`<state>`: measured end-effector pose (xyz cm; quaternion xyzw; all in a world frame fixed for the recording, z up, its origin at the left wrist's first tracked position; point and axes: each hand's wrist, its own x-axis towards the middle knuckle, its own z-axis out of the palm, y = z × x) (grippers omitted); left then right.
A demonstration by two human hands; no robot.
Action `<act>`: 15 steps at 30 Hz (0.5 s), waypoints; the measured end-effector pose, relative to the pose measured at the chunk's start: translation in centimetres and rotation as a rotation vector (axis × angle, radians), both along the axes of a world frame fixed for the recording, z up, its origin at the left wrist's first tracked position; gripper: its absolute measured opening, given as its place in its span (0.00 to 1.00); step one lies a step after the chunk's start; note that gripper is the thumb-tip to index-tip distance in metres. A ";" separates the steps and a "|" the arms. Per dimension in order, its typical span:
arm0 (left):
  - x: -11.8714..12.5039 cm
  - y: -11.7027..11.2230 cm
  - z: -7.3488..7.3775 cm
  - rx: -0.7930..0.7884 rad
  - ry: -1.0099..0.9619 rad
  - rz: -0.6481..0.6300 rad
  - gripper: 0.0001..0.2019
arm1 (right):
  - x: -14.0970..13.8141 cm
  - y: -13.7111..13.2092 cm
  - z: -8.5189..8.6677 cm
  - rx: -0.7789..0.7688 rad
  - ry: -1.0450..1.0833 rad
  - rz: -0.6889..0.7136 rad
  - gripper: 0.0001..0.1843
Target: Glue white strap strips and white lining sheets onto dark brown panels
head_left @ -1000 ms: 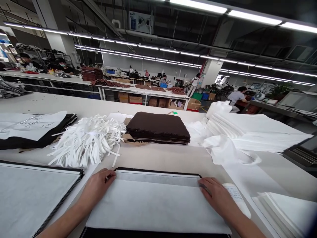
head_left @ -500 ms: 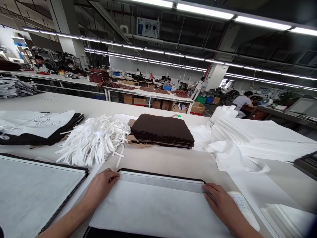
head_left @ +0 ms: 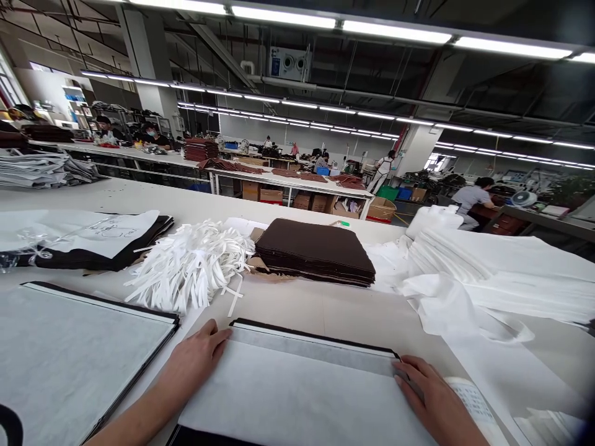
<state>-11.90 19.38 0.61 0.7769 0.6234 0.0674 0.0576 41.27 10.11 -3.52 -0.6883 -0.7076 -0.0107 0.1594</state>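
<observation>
In the lower middle of the frame a large white non-woven sheet (head_left: 297, 396) lies flat on a black flat panel (head_left: 316, 332), which shows as a thin dark border along the far edge. The left hand (head_left: 195, 362) rests at the far left corner of the sheet and the right hand (head_left: 430, 399) at the far right corner. Both hands are flat, with fingers stretched out, and grip nothing as far as I can see.

I think the work here is to lay the sheet square on the panel. To do it well, both palms should press evenly and the dark border should have the same width from left to right.

The long axis of the sheet runs left to right, sloping a little down toward the right. Its far edge faces the stack of dark brown fabric pieces (head_left: 316, 251) and the heap of white strips (head_left: 193, 263) on the pale table (head_left: 325, 306)
</observation>
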 end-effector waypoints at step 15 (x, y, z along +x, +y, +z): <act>7.5 -0.5 -4.1 0.308 -0.181 -0.581 0.29 | -11.6 -0.3 5.1 -0.227 0.139 0.153 0.31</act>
